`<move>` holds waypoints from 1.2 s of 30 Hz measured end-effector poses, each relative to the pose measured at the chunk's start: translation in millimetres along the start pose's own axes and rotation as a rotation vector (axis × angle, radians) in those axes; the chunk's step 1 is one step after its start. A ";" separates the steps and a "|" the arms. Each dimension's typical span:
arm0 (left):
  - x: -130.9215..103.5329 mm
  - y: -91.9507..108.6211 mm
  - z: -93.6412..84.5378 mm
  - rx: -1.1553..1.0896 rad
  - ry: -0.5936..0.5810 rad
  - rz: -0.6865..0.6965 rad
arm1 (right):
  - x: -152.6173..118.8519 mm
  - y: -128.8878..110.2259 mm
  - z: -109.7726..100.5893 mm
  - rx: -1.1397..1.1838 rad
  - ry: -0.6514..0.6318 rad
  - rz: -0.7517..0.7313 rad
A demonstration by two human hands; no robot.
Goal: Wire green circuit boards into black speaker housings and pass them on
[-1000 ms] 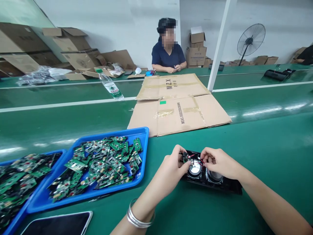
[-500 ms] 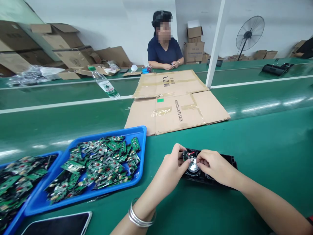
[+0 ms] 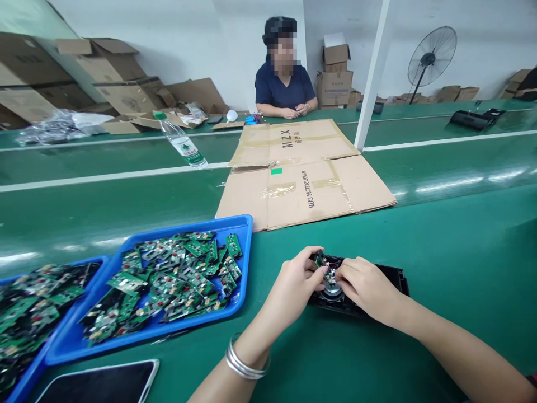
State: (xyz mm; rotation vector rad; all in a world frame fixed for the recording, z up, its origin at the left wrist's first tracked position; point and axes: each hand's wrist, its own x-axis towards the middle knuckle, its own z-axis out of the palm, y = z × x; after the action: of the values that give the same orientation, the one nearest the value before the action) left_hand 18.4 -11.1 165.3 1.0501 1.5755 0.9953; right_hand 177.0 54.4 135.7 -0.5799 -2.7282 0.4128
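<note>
A black housing with a round silver speaker lies on the green table in front of me. My left hand pinches a small circuit board above the housing's left part. Red wire shows beside the board. Closed fingers of my right hand meet over the speaker, close to the board; what they grip is too small to make out. Left of my hands, a blue tray holds several green circuit boards.
Another blue tray of boards and a phone lie at the lower left. Flattened cardboard lies beyond my hands. A bottle stands further left. A person sits across the table.
The circuit board in my left hand has tilted and now stands over the speaker's upper left. My right hand has shifted slightly. The housing has moved a little.
</note>
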 end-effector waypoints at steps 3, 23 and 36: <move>2.9 -1.7 0.1 -0.008 0.015 -0.027 | -0.3 -0.1 0.6 -0.031 0.020 -0.052; 4.3 -5.5 1.5 0.115 -0.022 -0.029 | -6.7 -10.2 10.1 -0.310 0.146 -0.257; -4.7 -4.7 9.4 0.131 0.044 0.120 | -6.4 -5.2 6.1 0.083 0.085 0.116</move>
State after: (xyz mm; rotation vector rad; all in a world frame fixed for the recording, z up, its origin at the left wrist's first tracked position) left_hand 27.6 -15.9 160.2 1.2322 1.6470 1.0118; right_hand 178.6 45.8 130.4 -0.7182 -2.5921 0.5144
